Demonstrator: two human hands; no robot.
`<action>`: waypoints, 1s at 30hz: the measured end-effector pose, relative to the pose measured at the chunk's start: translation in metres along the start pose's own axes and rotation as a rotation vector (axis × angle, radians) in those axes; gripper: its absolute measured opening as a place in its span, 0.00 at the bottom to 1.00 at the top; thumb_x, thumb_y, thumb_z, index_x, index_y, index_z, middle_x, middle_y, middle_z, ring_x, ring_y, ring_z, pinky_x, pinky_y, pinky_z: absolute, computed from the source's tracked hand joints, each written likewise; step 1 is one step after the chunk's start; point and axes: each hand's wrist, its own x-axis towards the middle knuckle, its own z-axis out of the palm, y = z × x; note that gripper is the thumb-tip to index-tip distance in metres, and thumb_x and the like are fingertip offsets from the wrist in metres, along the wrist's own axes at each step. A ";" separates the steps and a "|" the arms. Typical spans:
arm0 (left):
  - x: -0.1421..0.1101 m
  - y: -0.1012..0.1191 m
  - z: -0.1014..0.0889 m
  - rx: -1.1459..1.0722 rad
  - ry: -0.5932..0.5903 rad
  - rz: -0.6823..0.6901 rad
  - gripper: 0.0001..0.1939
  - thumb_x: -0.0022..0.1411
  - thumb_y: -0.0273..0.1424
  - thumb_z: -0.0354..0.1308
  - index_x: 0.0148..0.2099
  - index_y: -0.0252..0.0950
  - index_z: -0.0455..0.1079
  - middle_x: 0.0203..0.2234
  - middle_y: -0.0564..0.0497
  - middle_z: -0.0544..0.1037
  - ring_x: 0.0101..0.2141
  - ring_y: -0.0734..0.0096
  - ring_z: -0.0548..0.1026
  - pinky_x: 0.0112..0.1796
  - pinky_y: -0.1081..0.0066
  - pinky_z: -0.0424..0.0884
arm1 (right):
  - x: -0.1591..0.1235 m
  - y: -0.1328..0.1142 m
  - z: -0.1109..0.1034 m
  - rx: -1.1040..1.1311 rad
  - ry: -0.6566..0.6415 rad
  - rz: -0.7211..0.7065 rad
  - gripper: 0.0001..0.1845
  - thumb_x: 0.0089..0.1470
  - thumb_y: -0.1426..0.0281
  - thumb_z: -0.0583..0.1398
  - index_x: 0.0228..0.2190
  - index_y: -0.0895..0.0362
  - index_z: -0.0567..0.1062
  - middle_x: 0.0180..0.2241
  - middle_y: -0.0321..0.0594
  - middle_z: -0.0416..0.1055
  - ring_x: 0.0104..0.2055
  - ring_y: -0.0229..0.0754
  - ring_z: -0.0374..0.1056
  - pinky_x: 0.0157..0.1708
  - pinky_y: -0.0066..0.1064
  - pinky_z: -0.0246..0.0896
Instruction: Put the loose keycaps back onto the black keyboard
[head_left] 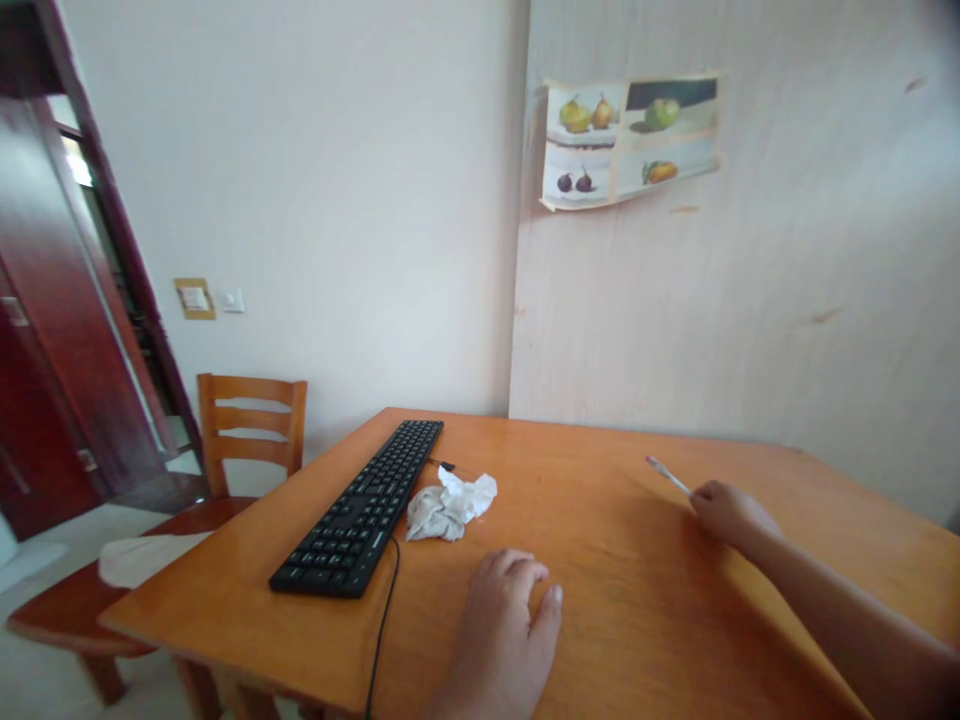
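Observation:
My right hand is at the right side of the wooden table, its fingers closed on one end of a slim white pen-like stick. The stick's pinkish tip points away to the left; its exact kind is too small to make out. Nearer to me, my left hand rests low over the tabletop, fingers loosely bent and thumb apart, with nothing seen in it. Just beyond it lie a crumpled white tissue and a greyish crumpled cloth or tissue, touching each other.
A black keyboard lies lengthwise along the table's left side. Its cable runs toward the near edge, and a small black plug lies beside it. A wooden chair stands at the left. Fruit pictures hang on the wall.

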 end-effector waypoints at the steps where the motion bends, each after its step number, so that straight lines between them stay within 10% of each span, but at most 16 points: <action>1: 0.000 0.000 0.000 -0.003 0.003 -0.001 0.10 0.63 0.31 0.52 0.42 0.36 0.73 0.41 0.44 0.76 0.46 0.61 0.72 0.49 0.59 0.67 | -0.003 -0.025 0.008 0.027 -0.054 -0.068 0.11 0.49 0.68 0.58 0.21 0.56 0.77 0.25 0.50 0.75 0.28 0.47 0.70 0.27 0.33 0.56; 8: -0.001 -0.003 0.000 -0.043 0.069 -0.014 0.10 0.62 0.29 0.52 0.43 0.37 0.73 0.43 0.44 0.75 0.46 0.60 0.71 0.48 0.59 0.67 | -0.034 -0.195 0.064 0.206 -0.284 -0.493 0.10 0.52 0.67 0.58 0.29 0.56 0.79 0.29 0.38 0.76 0.32 0.38 0.68 0.28 0.25 0.53; 14: -0.005 -0.005 0.003 -0.090 0.144 -0.001 0.10 0.60 0.27 0.53 0.43 0.36 0.72 0.43 0.43 0.74 0.46 0.60 0.71 0.48 0.60 0.67 | -0.045 -0.287 0.088 0.256 -0.341 -0.604 0.10 0.51 0.70 0.58 0.27 0.59 0.79 0.24 0.36 0.73 0.27 0.35 0.64 0.24 0.25 0.49; 30: 0.000 -0.021 0.025 -0.159 0.319 0.053 0.10 0.58 0.30 0.55 0.44 0.38 0.71 0.42 0.42 0.75 0.45 0.59 0.71 0.45 0.59 0.69 | -0.028 -0.330 0.120 0.203 -0.408 -0.478 0.09 0.53 0.67 0.61 0.26 0.59 0.78 0.22 0.37 0.72 0.25 0.35 0.66 0.21 0.24 0.51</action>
